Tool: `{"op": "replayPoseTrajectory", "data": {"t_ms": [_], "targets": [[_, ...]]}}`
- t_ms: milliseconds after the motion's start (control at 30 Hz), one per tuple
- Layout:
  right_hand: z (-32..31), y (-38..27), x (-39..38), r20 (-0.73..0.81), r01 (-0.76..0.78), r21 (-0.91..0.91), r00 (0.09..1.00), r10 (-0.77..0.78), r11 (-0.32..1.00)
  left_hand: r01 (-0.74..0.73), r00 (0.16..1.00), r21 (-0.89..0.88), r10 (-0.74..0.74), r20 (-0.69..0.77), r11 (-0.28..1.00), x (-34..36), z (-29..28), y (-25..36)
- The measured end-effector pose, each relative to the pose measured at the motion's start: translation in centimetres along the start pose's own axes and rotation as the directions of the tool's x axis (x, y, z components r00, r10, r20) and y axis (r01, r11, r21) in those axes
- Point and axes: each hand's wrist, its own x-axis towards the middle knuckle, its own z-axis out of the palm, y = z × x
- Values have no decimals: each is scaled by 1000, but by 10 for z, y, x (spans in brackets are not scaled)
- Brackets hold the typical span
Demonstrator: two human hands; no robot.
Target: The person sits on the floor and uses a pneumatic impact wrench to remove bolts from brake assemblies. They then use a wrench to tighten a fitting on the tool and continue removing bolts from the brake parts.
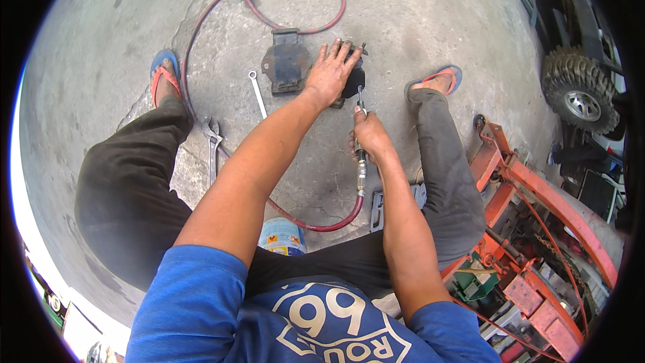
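- Blowing-off step: left hand (330, 72) lies flat, fingers spread, pinning the metal part (290, 62) to the floor.
- Right hand (369, 136) is clamped round the air gun (361, 117); next, sweep its nozzle across.

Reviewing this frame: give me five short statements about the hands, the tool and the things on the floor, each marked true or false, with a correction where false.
1. The left hand lies flat on the dark metal part on the concrete floor. True.
2. The right hand holds a hammer. False: it grips a slim air tool fed by the red hose.
3. A combination wrench lies on the floor left of the metal part. True.
4. The person is barefoot. False: a sandal shows on each foot.
5. The red hose is coiled on a workbench. False: it loops across the floor beyond the metal part.
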Motion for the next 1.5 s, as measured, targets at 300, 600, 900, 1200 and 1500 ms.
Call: {"op": "replayPoseTrajectory", "data": {"t_ms": [300, 600, 900, 1200, 1500], "targets": [[-28, -21, 15, 184, -177, 83, 970, 159, 981, 8, 999, 40, -10, 48, 999, 1, -4, 3], [-44, -25, 25, 251, -241, 104, 945, 209, 965, 12, 997, 64, -17, 76, 998, 0, -8, 3], [-47, -26, 29, 279, -251, 119, 937, 211, 961, 25, 999, -20, -24, 40, 999, 0, -3, 3], [-45, -31, 26, 257, -246, 98, 942, 214, 964, 15, 998, 46, -18, 62, 999, -1, -5, 3], [-41, -32, 18, 230, -223, 99, 953, 196, 970, 24, 1000, -32, -23, 19, 999, 0, -2, 2]]}}
